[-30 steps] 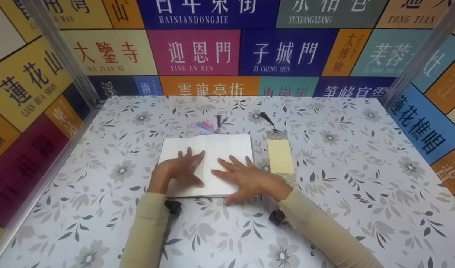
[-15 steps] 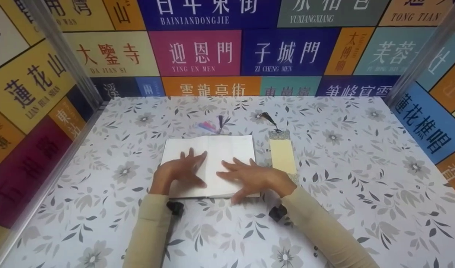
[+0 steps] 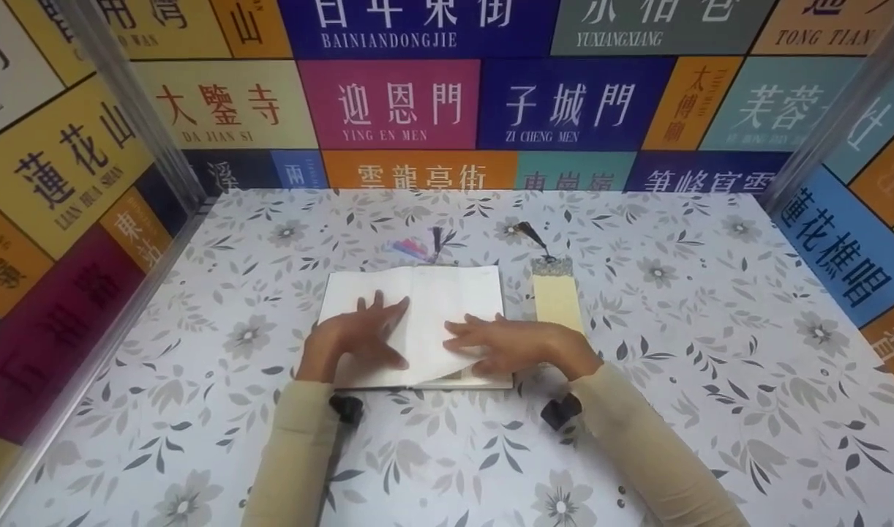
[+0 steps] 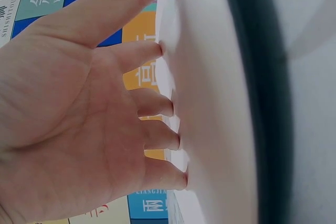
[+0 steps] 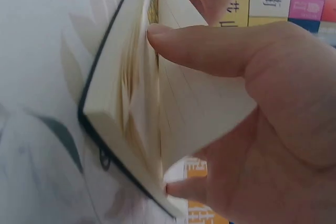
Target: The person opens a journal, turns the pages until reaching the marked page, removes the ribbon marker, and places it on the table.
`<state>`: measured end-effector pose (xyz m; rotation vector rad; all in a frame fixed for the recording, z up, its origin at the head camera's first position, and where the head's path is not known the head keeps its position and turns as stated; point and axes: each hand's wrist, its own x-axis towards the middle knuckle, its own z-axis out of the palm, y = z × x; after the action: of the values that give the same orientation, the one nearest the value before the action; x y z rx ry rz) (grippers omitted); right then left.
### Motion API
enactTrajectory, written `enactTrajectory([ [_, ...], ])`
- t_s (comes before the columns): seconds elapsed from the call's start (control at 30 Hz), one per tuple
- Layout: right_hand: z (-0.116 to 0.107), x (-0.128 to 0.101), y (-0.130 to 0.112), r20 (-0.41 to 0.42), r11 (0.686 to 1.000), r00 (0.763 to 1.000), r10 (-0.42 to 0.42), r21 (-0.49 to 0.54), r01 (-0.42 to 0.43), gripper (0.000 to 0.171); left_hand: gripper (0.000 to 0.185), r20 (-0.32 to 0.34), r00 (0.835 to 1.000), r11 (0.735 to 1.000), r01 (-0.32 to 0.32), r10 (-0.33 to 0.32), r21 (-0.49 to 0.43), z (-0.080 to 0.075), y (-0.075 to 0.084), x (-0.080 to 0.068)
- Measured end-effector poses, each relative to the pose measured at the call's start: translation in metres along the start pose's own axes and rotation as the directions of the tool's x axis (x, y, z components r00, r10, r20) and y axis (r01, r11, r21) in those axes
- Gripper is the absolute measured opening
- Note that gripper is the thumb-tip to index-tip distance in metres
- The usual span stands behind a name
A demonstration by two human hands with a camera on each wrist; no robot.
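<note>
An open notebook (image 3: 436, 300) with white pages and a dark cover (image 5: 118, 158) lies on the table. My left hand (image 3: 359, 333) rests its spread fingertips on the left page, palm raised. On the right half, my right hand (image 3: 520, 345) holds a lifted page (image 5: 197, 103) between thumb and fingers. The thumb (image 5: 199, 48) is on the underside, near the page block; the fingers are mostly hidden behind the page. A strip of yellowish pattern (image 5: 154, 4) shows inside the notebook. Right of it lies a cream bookmark (image 3: 557, 298), partly covered by my right hand.
Beyond the notebook lies a small pink-and-blue piece (image 3: 409, 249) beside a dark tassel (image 3: 437, 238). Another dark tassel (image 3: 535, 236) extends from the cream bookmark. The floral tablecloth (image 3: 681, 388) reaches to walls with coloured name panels (image 3: 388, 102).
My right hand has turned, shifted right and lifted the near right corner of a page. The left hand keeps its place on the left page. The head view has shifted slightly.
</note>
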<state>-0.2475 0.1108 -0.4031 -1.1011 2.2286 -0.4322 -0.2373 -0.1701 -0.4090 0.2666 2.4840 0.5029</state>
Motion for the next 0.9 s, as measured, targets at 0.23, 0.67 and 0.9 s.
enactTrajectory([
  [0.23,-0.005,-0.003,0.022,-0.194,0.998,0.981,0.032,0.067,-0.02,0.066,0.105,0.011,1.0,1.0,-0.021,0.021,-0.017,0.002,-0.004,0.0],
  [0.67,-0.007,0.011,0.048,-0.57,0.889,0.786,0.241,0.454,0.056,0.088,0.107,0.027,0.997,0.998,-0.069,0.069,-0.001,0.0,-0.003,-0.001],
  [0.9,-0.008,0.011,0.052,-0.477,0.616,0.771,0.422,0.774,0.142,0.072,0.107,0.018,0.998,0.998,-0.064,0.065,-0.012,-0.001,0.0,-0.002],
])
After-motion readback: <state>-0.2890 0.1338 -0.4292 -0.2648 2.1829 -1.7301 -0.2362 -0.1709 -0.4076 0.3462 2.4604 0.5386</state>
